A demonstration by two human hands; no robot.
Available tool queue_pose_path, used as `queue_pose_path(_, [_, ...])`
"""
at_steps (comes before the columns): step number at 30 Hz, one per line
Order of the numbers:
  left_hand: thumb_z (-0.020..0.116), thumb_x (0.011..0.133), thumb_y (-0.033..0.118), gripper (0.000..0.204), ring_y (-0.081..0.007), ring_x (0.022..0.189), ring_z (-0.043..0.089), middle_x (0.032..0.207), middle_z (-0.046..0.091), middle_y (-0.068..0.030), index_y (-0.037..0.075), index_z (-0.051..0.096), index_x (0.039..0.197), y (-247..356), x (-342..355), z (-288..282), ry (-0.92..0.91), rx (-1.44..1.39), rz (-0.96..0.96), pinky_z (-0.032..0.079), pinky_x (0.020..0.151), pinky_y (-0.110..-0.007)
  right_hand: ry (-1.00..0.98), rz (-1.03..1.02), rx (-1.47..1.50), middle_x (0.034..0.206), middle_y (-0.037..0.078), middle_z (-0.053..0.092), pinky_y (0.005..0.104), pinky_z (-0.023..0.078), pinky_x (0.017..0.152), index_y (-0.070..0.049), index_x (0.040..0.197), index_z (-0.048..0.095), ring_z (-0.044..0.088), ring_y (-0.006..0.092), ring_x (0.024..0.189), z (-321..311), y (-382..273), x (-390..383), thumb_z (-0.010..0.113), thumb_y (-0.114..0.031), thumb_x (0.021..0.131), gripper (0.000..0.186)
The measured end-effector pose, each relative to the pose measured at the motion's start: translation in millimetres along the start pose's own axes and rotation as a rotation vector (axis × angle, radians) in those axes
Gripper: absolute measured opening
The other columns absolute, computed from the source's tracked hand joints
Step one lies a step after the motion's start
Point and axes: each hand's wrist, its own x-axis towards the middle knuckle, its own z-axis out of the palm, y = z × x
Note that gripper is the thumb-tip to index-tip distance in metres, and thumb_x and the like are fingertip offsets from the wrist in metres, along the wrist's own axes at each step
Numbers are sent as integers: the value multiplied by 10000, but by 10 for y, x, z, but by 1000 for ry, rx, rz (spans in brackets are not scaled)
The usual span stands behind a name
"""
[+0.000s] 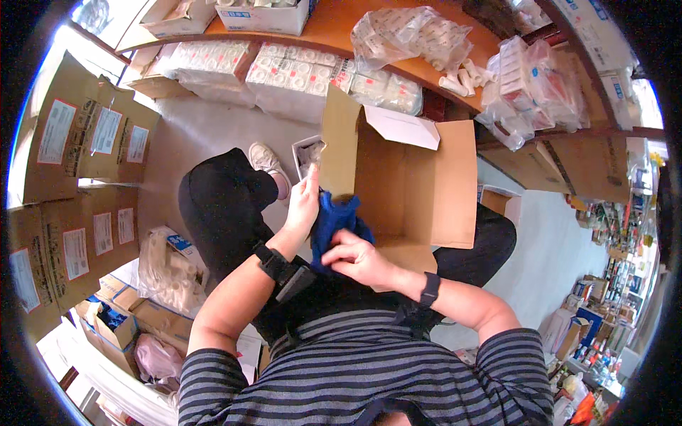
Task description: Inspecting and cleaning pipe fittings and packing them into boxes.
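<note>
Right hand (361, 260) grip clamps blue material (335, 216) beside the open carton (455, 186); left hand (303, 204) grip state cannot be determined.

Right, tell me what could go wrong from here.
Two risks, as I judge it. The blue cloth at the left hand and right hand is close to a raised flap of the open cardboard box, so it might catch there. The plastic-wrapped packs sit near the shelf's front edge, their wrapping seeming to hang over it, so a bump could bring them down.
</note>
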Motion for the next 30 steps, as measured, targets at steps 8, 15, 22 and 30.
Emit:
queue_pose_path(8, [389, 936, 463, 517, -89, 802, 490, 924, 572, 29, 14, 556, 1133, 22, -27, 31, -142, -153, -152, 405, 711, -252, 296, -350, 1046, 1068, 106, 597, 329, 415, 910, -27, 1060, 583, 548, 195, 1011, -1047, -321, 7, 559, -126, 771, 307])
queue_pose_path(15, [313, 920, 554, 592, -167, 1099, 455, 1208, 483, -33, 118, 410, 1308, 196, -133, 200, -210, -682, -268, 374, 934, -310, 515, -269, -148, 1084, 143, 573, 317, 406, 933, -10, 1102, 546, 539, 268, 1039, -439, 46, 771, 592, -3, 736, 369])
queue_pose_path(22, [421, 880, 565, 688, -162, 1170, 388, 1304, 421, -71, 76, 343, 1357, 338, -141, 243, -48, -407, -269, 299, 981, -292, 314, -255, -64, 848, 75, 519, 268, 436, 731, -14, 716, 550, 543, 187, 801, -62, 187, 361, 554, 100, 649, 133])
queue_pose_path(30, [603, 847, 317, 671, -191, 1244, 352, 1366, 379, -134, 24, 308, 1374, 290, -160, 184, -135, -292, -188, 303, 1007, -306, -101, -211, 594, 815, 43, 543, 284, 427, 766, -39, 687, 521, 529, 165, 806, -239, -407, 75, 596, 51, 643, 125])
